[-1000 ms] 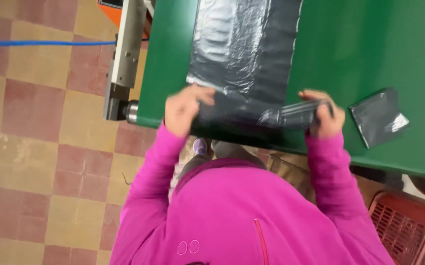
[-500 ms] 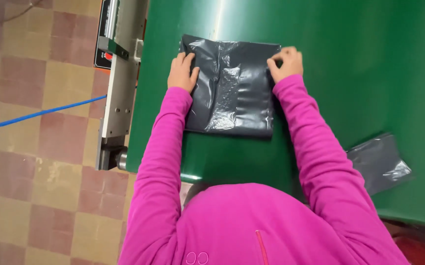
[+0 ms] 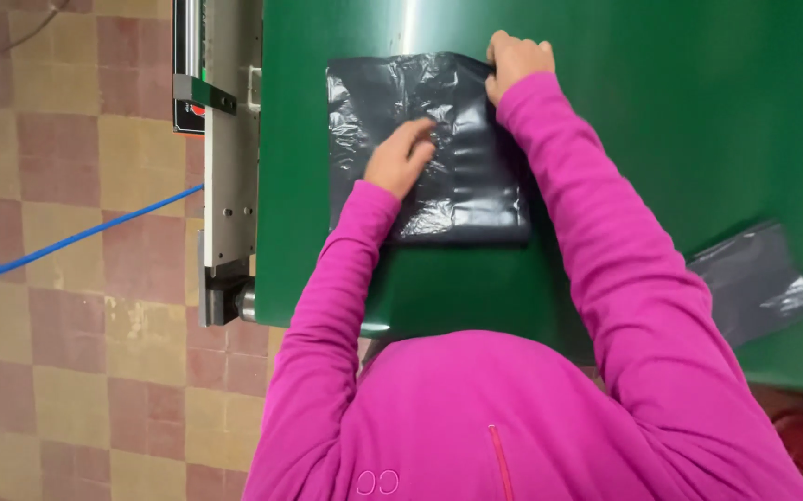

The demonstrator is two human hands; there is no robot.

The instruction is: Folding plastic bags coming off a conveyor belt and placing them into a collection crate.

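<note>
A dark grey plastic bag (image 3: 457, 190), folded into a flat rectangle, lies on the green table (image 3: 680, 121). My left hand (image 3: 401, 158) rests flat on the middle of the bag with its fingers spread. My right hand (image 3: 516, 63) is closed on the bag's far right corner, pinching the edge. Both arms wear bright pink sleeves.
A second, smaller dark grey folded bag (image 3: 756, 283) lies near the table's front right edge. A grey metal machine rail (image 3: 231, 158) runs along the table's left side. A blue cable (image 3: 68, 243) crosses the checkered tile floor at left.
My left hand has left the bag's far left corner and come onto its middle. My right hand stays at the far right corner. The view has drawn closer.
</note>
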